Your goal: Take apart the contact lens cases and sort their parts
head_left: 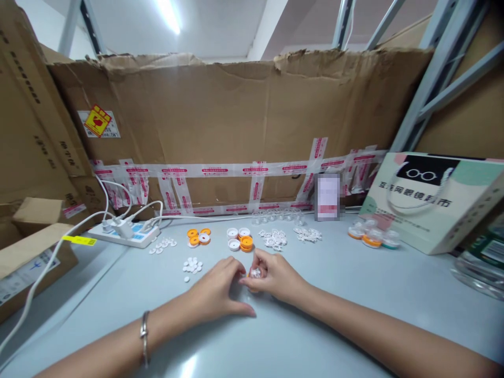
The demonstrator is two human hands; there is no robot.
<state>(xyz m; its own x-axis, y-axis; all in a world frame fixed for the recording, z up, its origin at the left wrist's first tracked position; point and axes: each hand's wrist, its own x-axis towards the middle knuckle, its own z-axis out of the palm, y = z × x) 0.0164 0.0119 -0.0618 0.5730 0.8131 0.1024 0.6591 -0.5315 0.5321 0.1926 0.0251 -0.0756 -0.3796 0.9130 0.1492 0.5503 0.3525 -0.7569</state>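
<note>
My right hand is closed around a small clear plastic piece, with a hint of orange at its left side; the fingers cover most of it. Facing it from the left is my left hand, its thumb spread well away from the curved fingers and nothing visible in its grasp. The left fingertips are close to the clear piece; whether they touch it I cannot tell. Just beyond the hands sit white and orange round caps. Small white discs lie beyond my left wrist.
More orange caps, small white parts and clear domes line the back. Finished-looking clear-topped pieces stand right, beside a gift box and a bottle. A power strip with cables is at left. Cardboard walls the rear.
</note>
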